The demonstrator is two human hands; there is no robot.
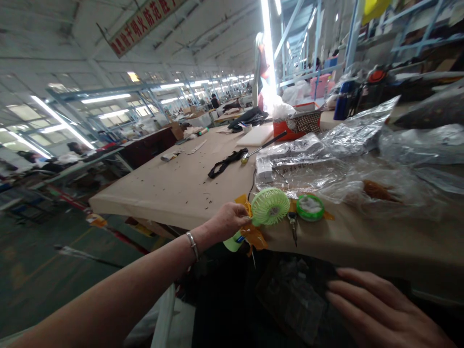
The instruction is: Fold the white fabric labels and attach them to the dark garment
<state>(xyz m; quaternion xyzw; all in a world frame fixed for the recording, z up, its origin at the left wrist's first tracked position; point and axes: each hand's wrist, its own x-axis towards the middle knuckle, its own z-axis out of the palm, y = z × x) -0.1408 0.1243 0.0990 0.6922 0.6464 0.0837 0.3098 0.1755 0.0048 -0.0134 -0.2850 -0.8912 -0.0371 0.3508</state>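
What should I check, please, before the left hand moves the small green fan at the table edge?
1. Left hand grips green fan: ok, fingers at its side.
2. Fan fully on table: not ok, it sits at the edge.
3. Orange strips free of fan: cannot tell.
4. Green round tin apart from fan: ok, small gap.
5. Small snips clear: not ok, close beneath the fan.
6. Right hand free: ok, open, flat on dark material.
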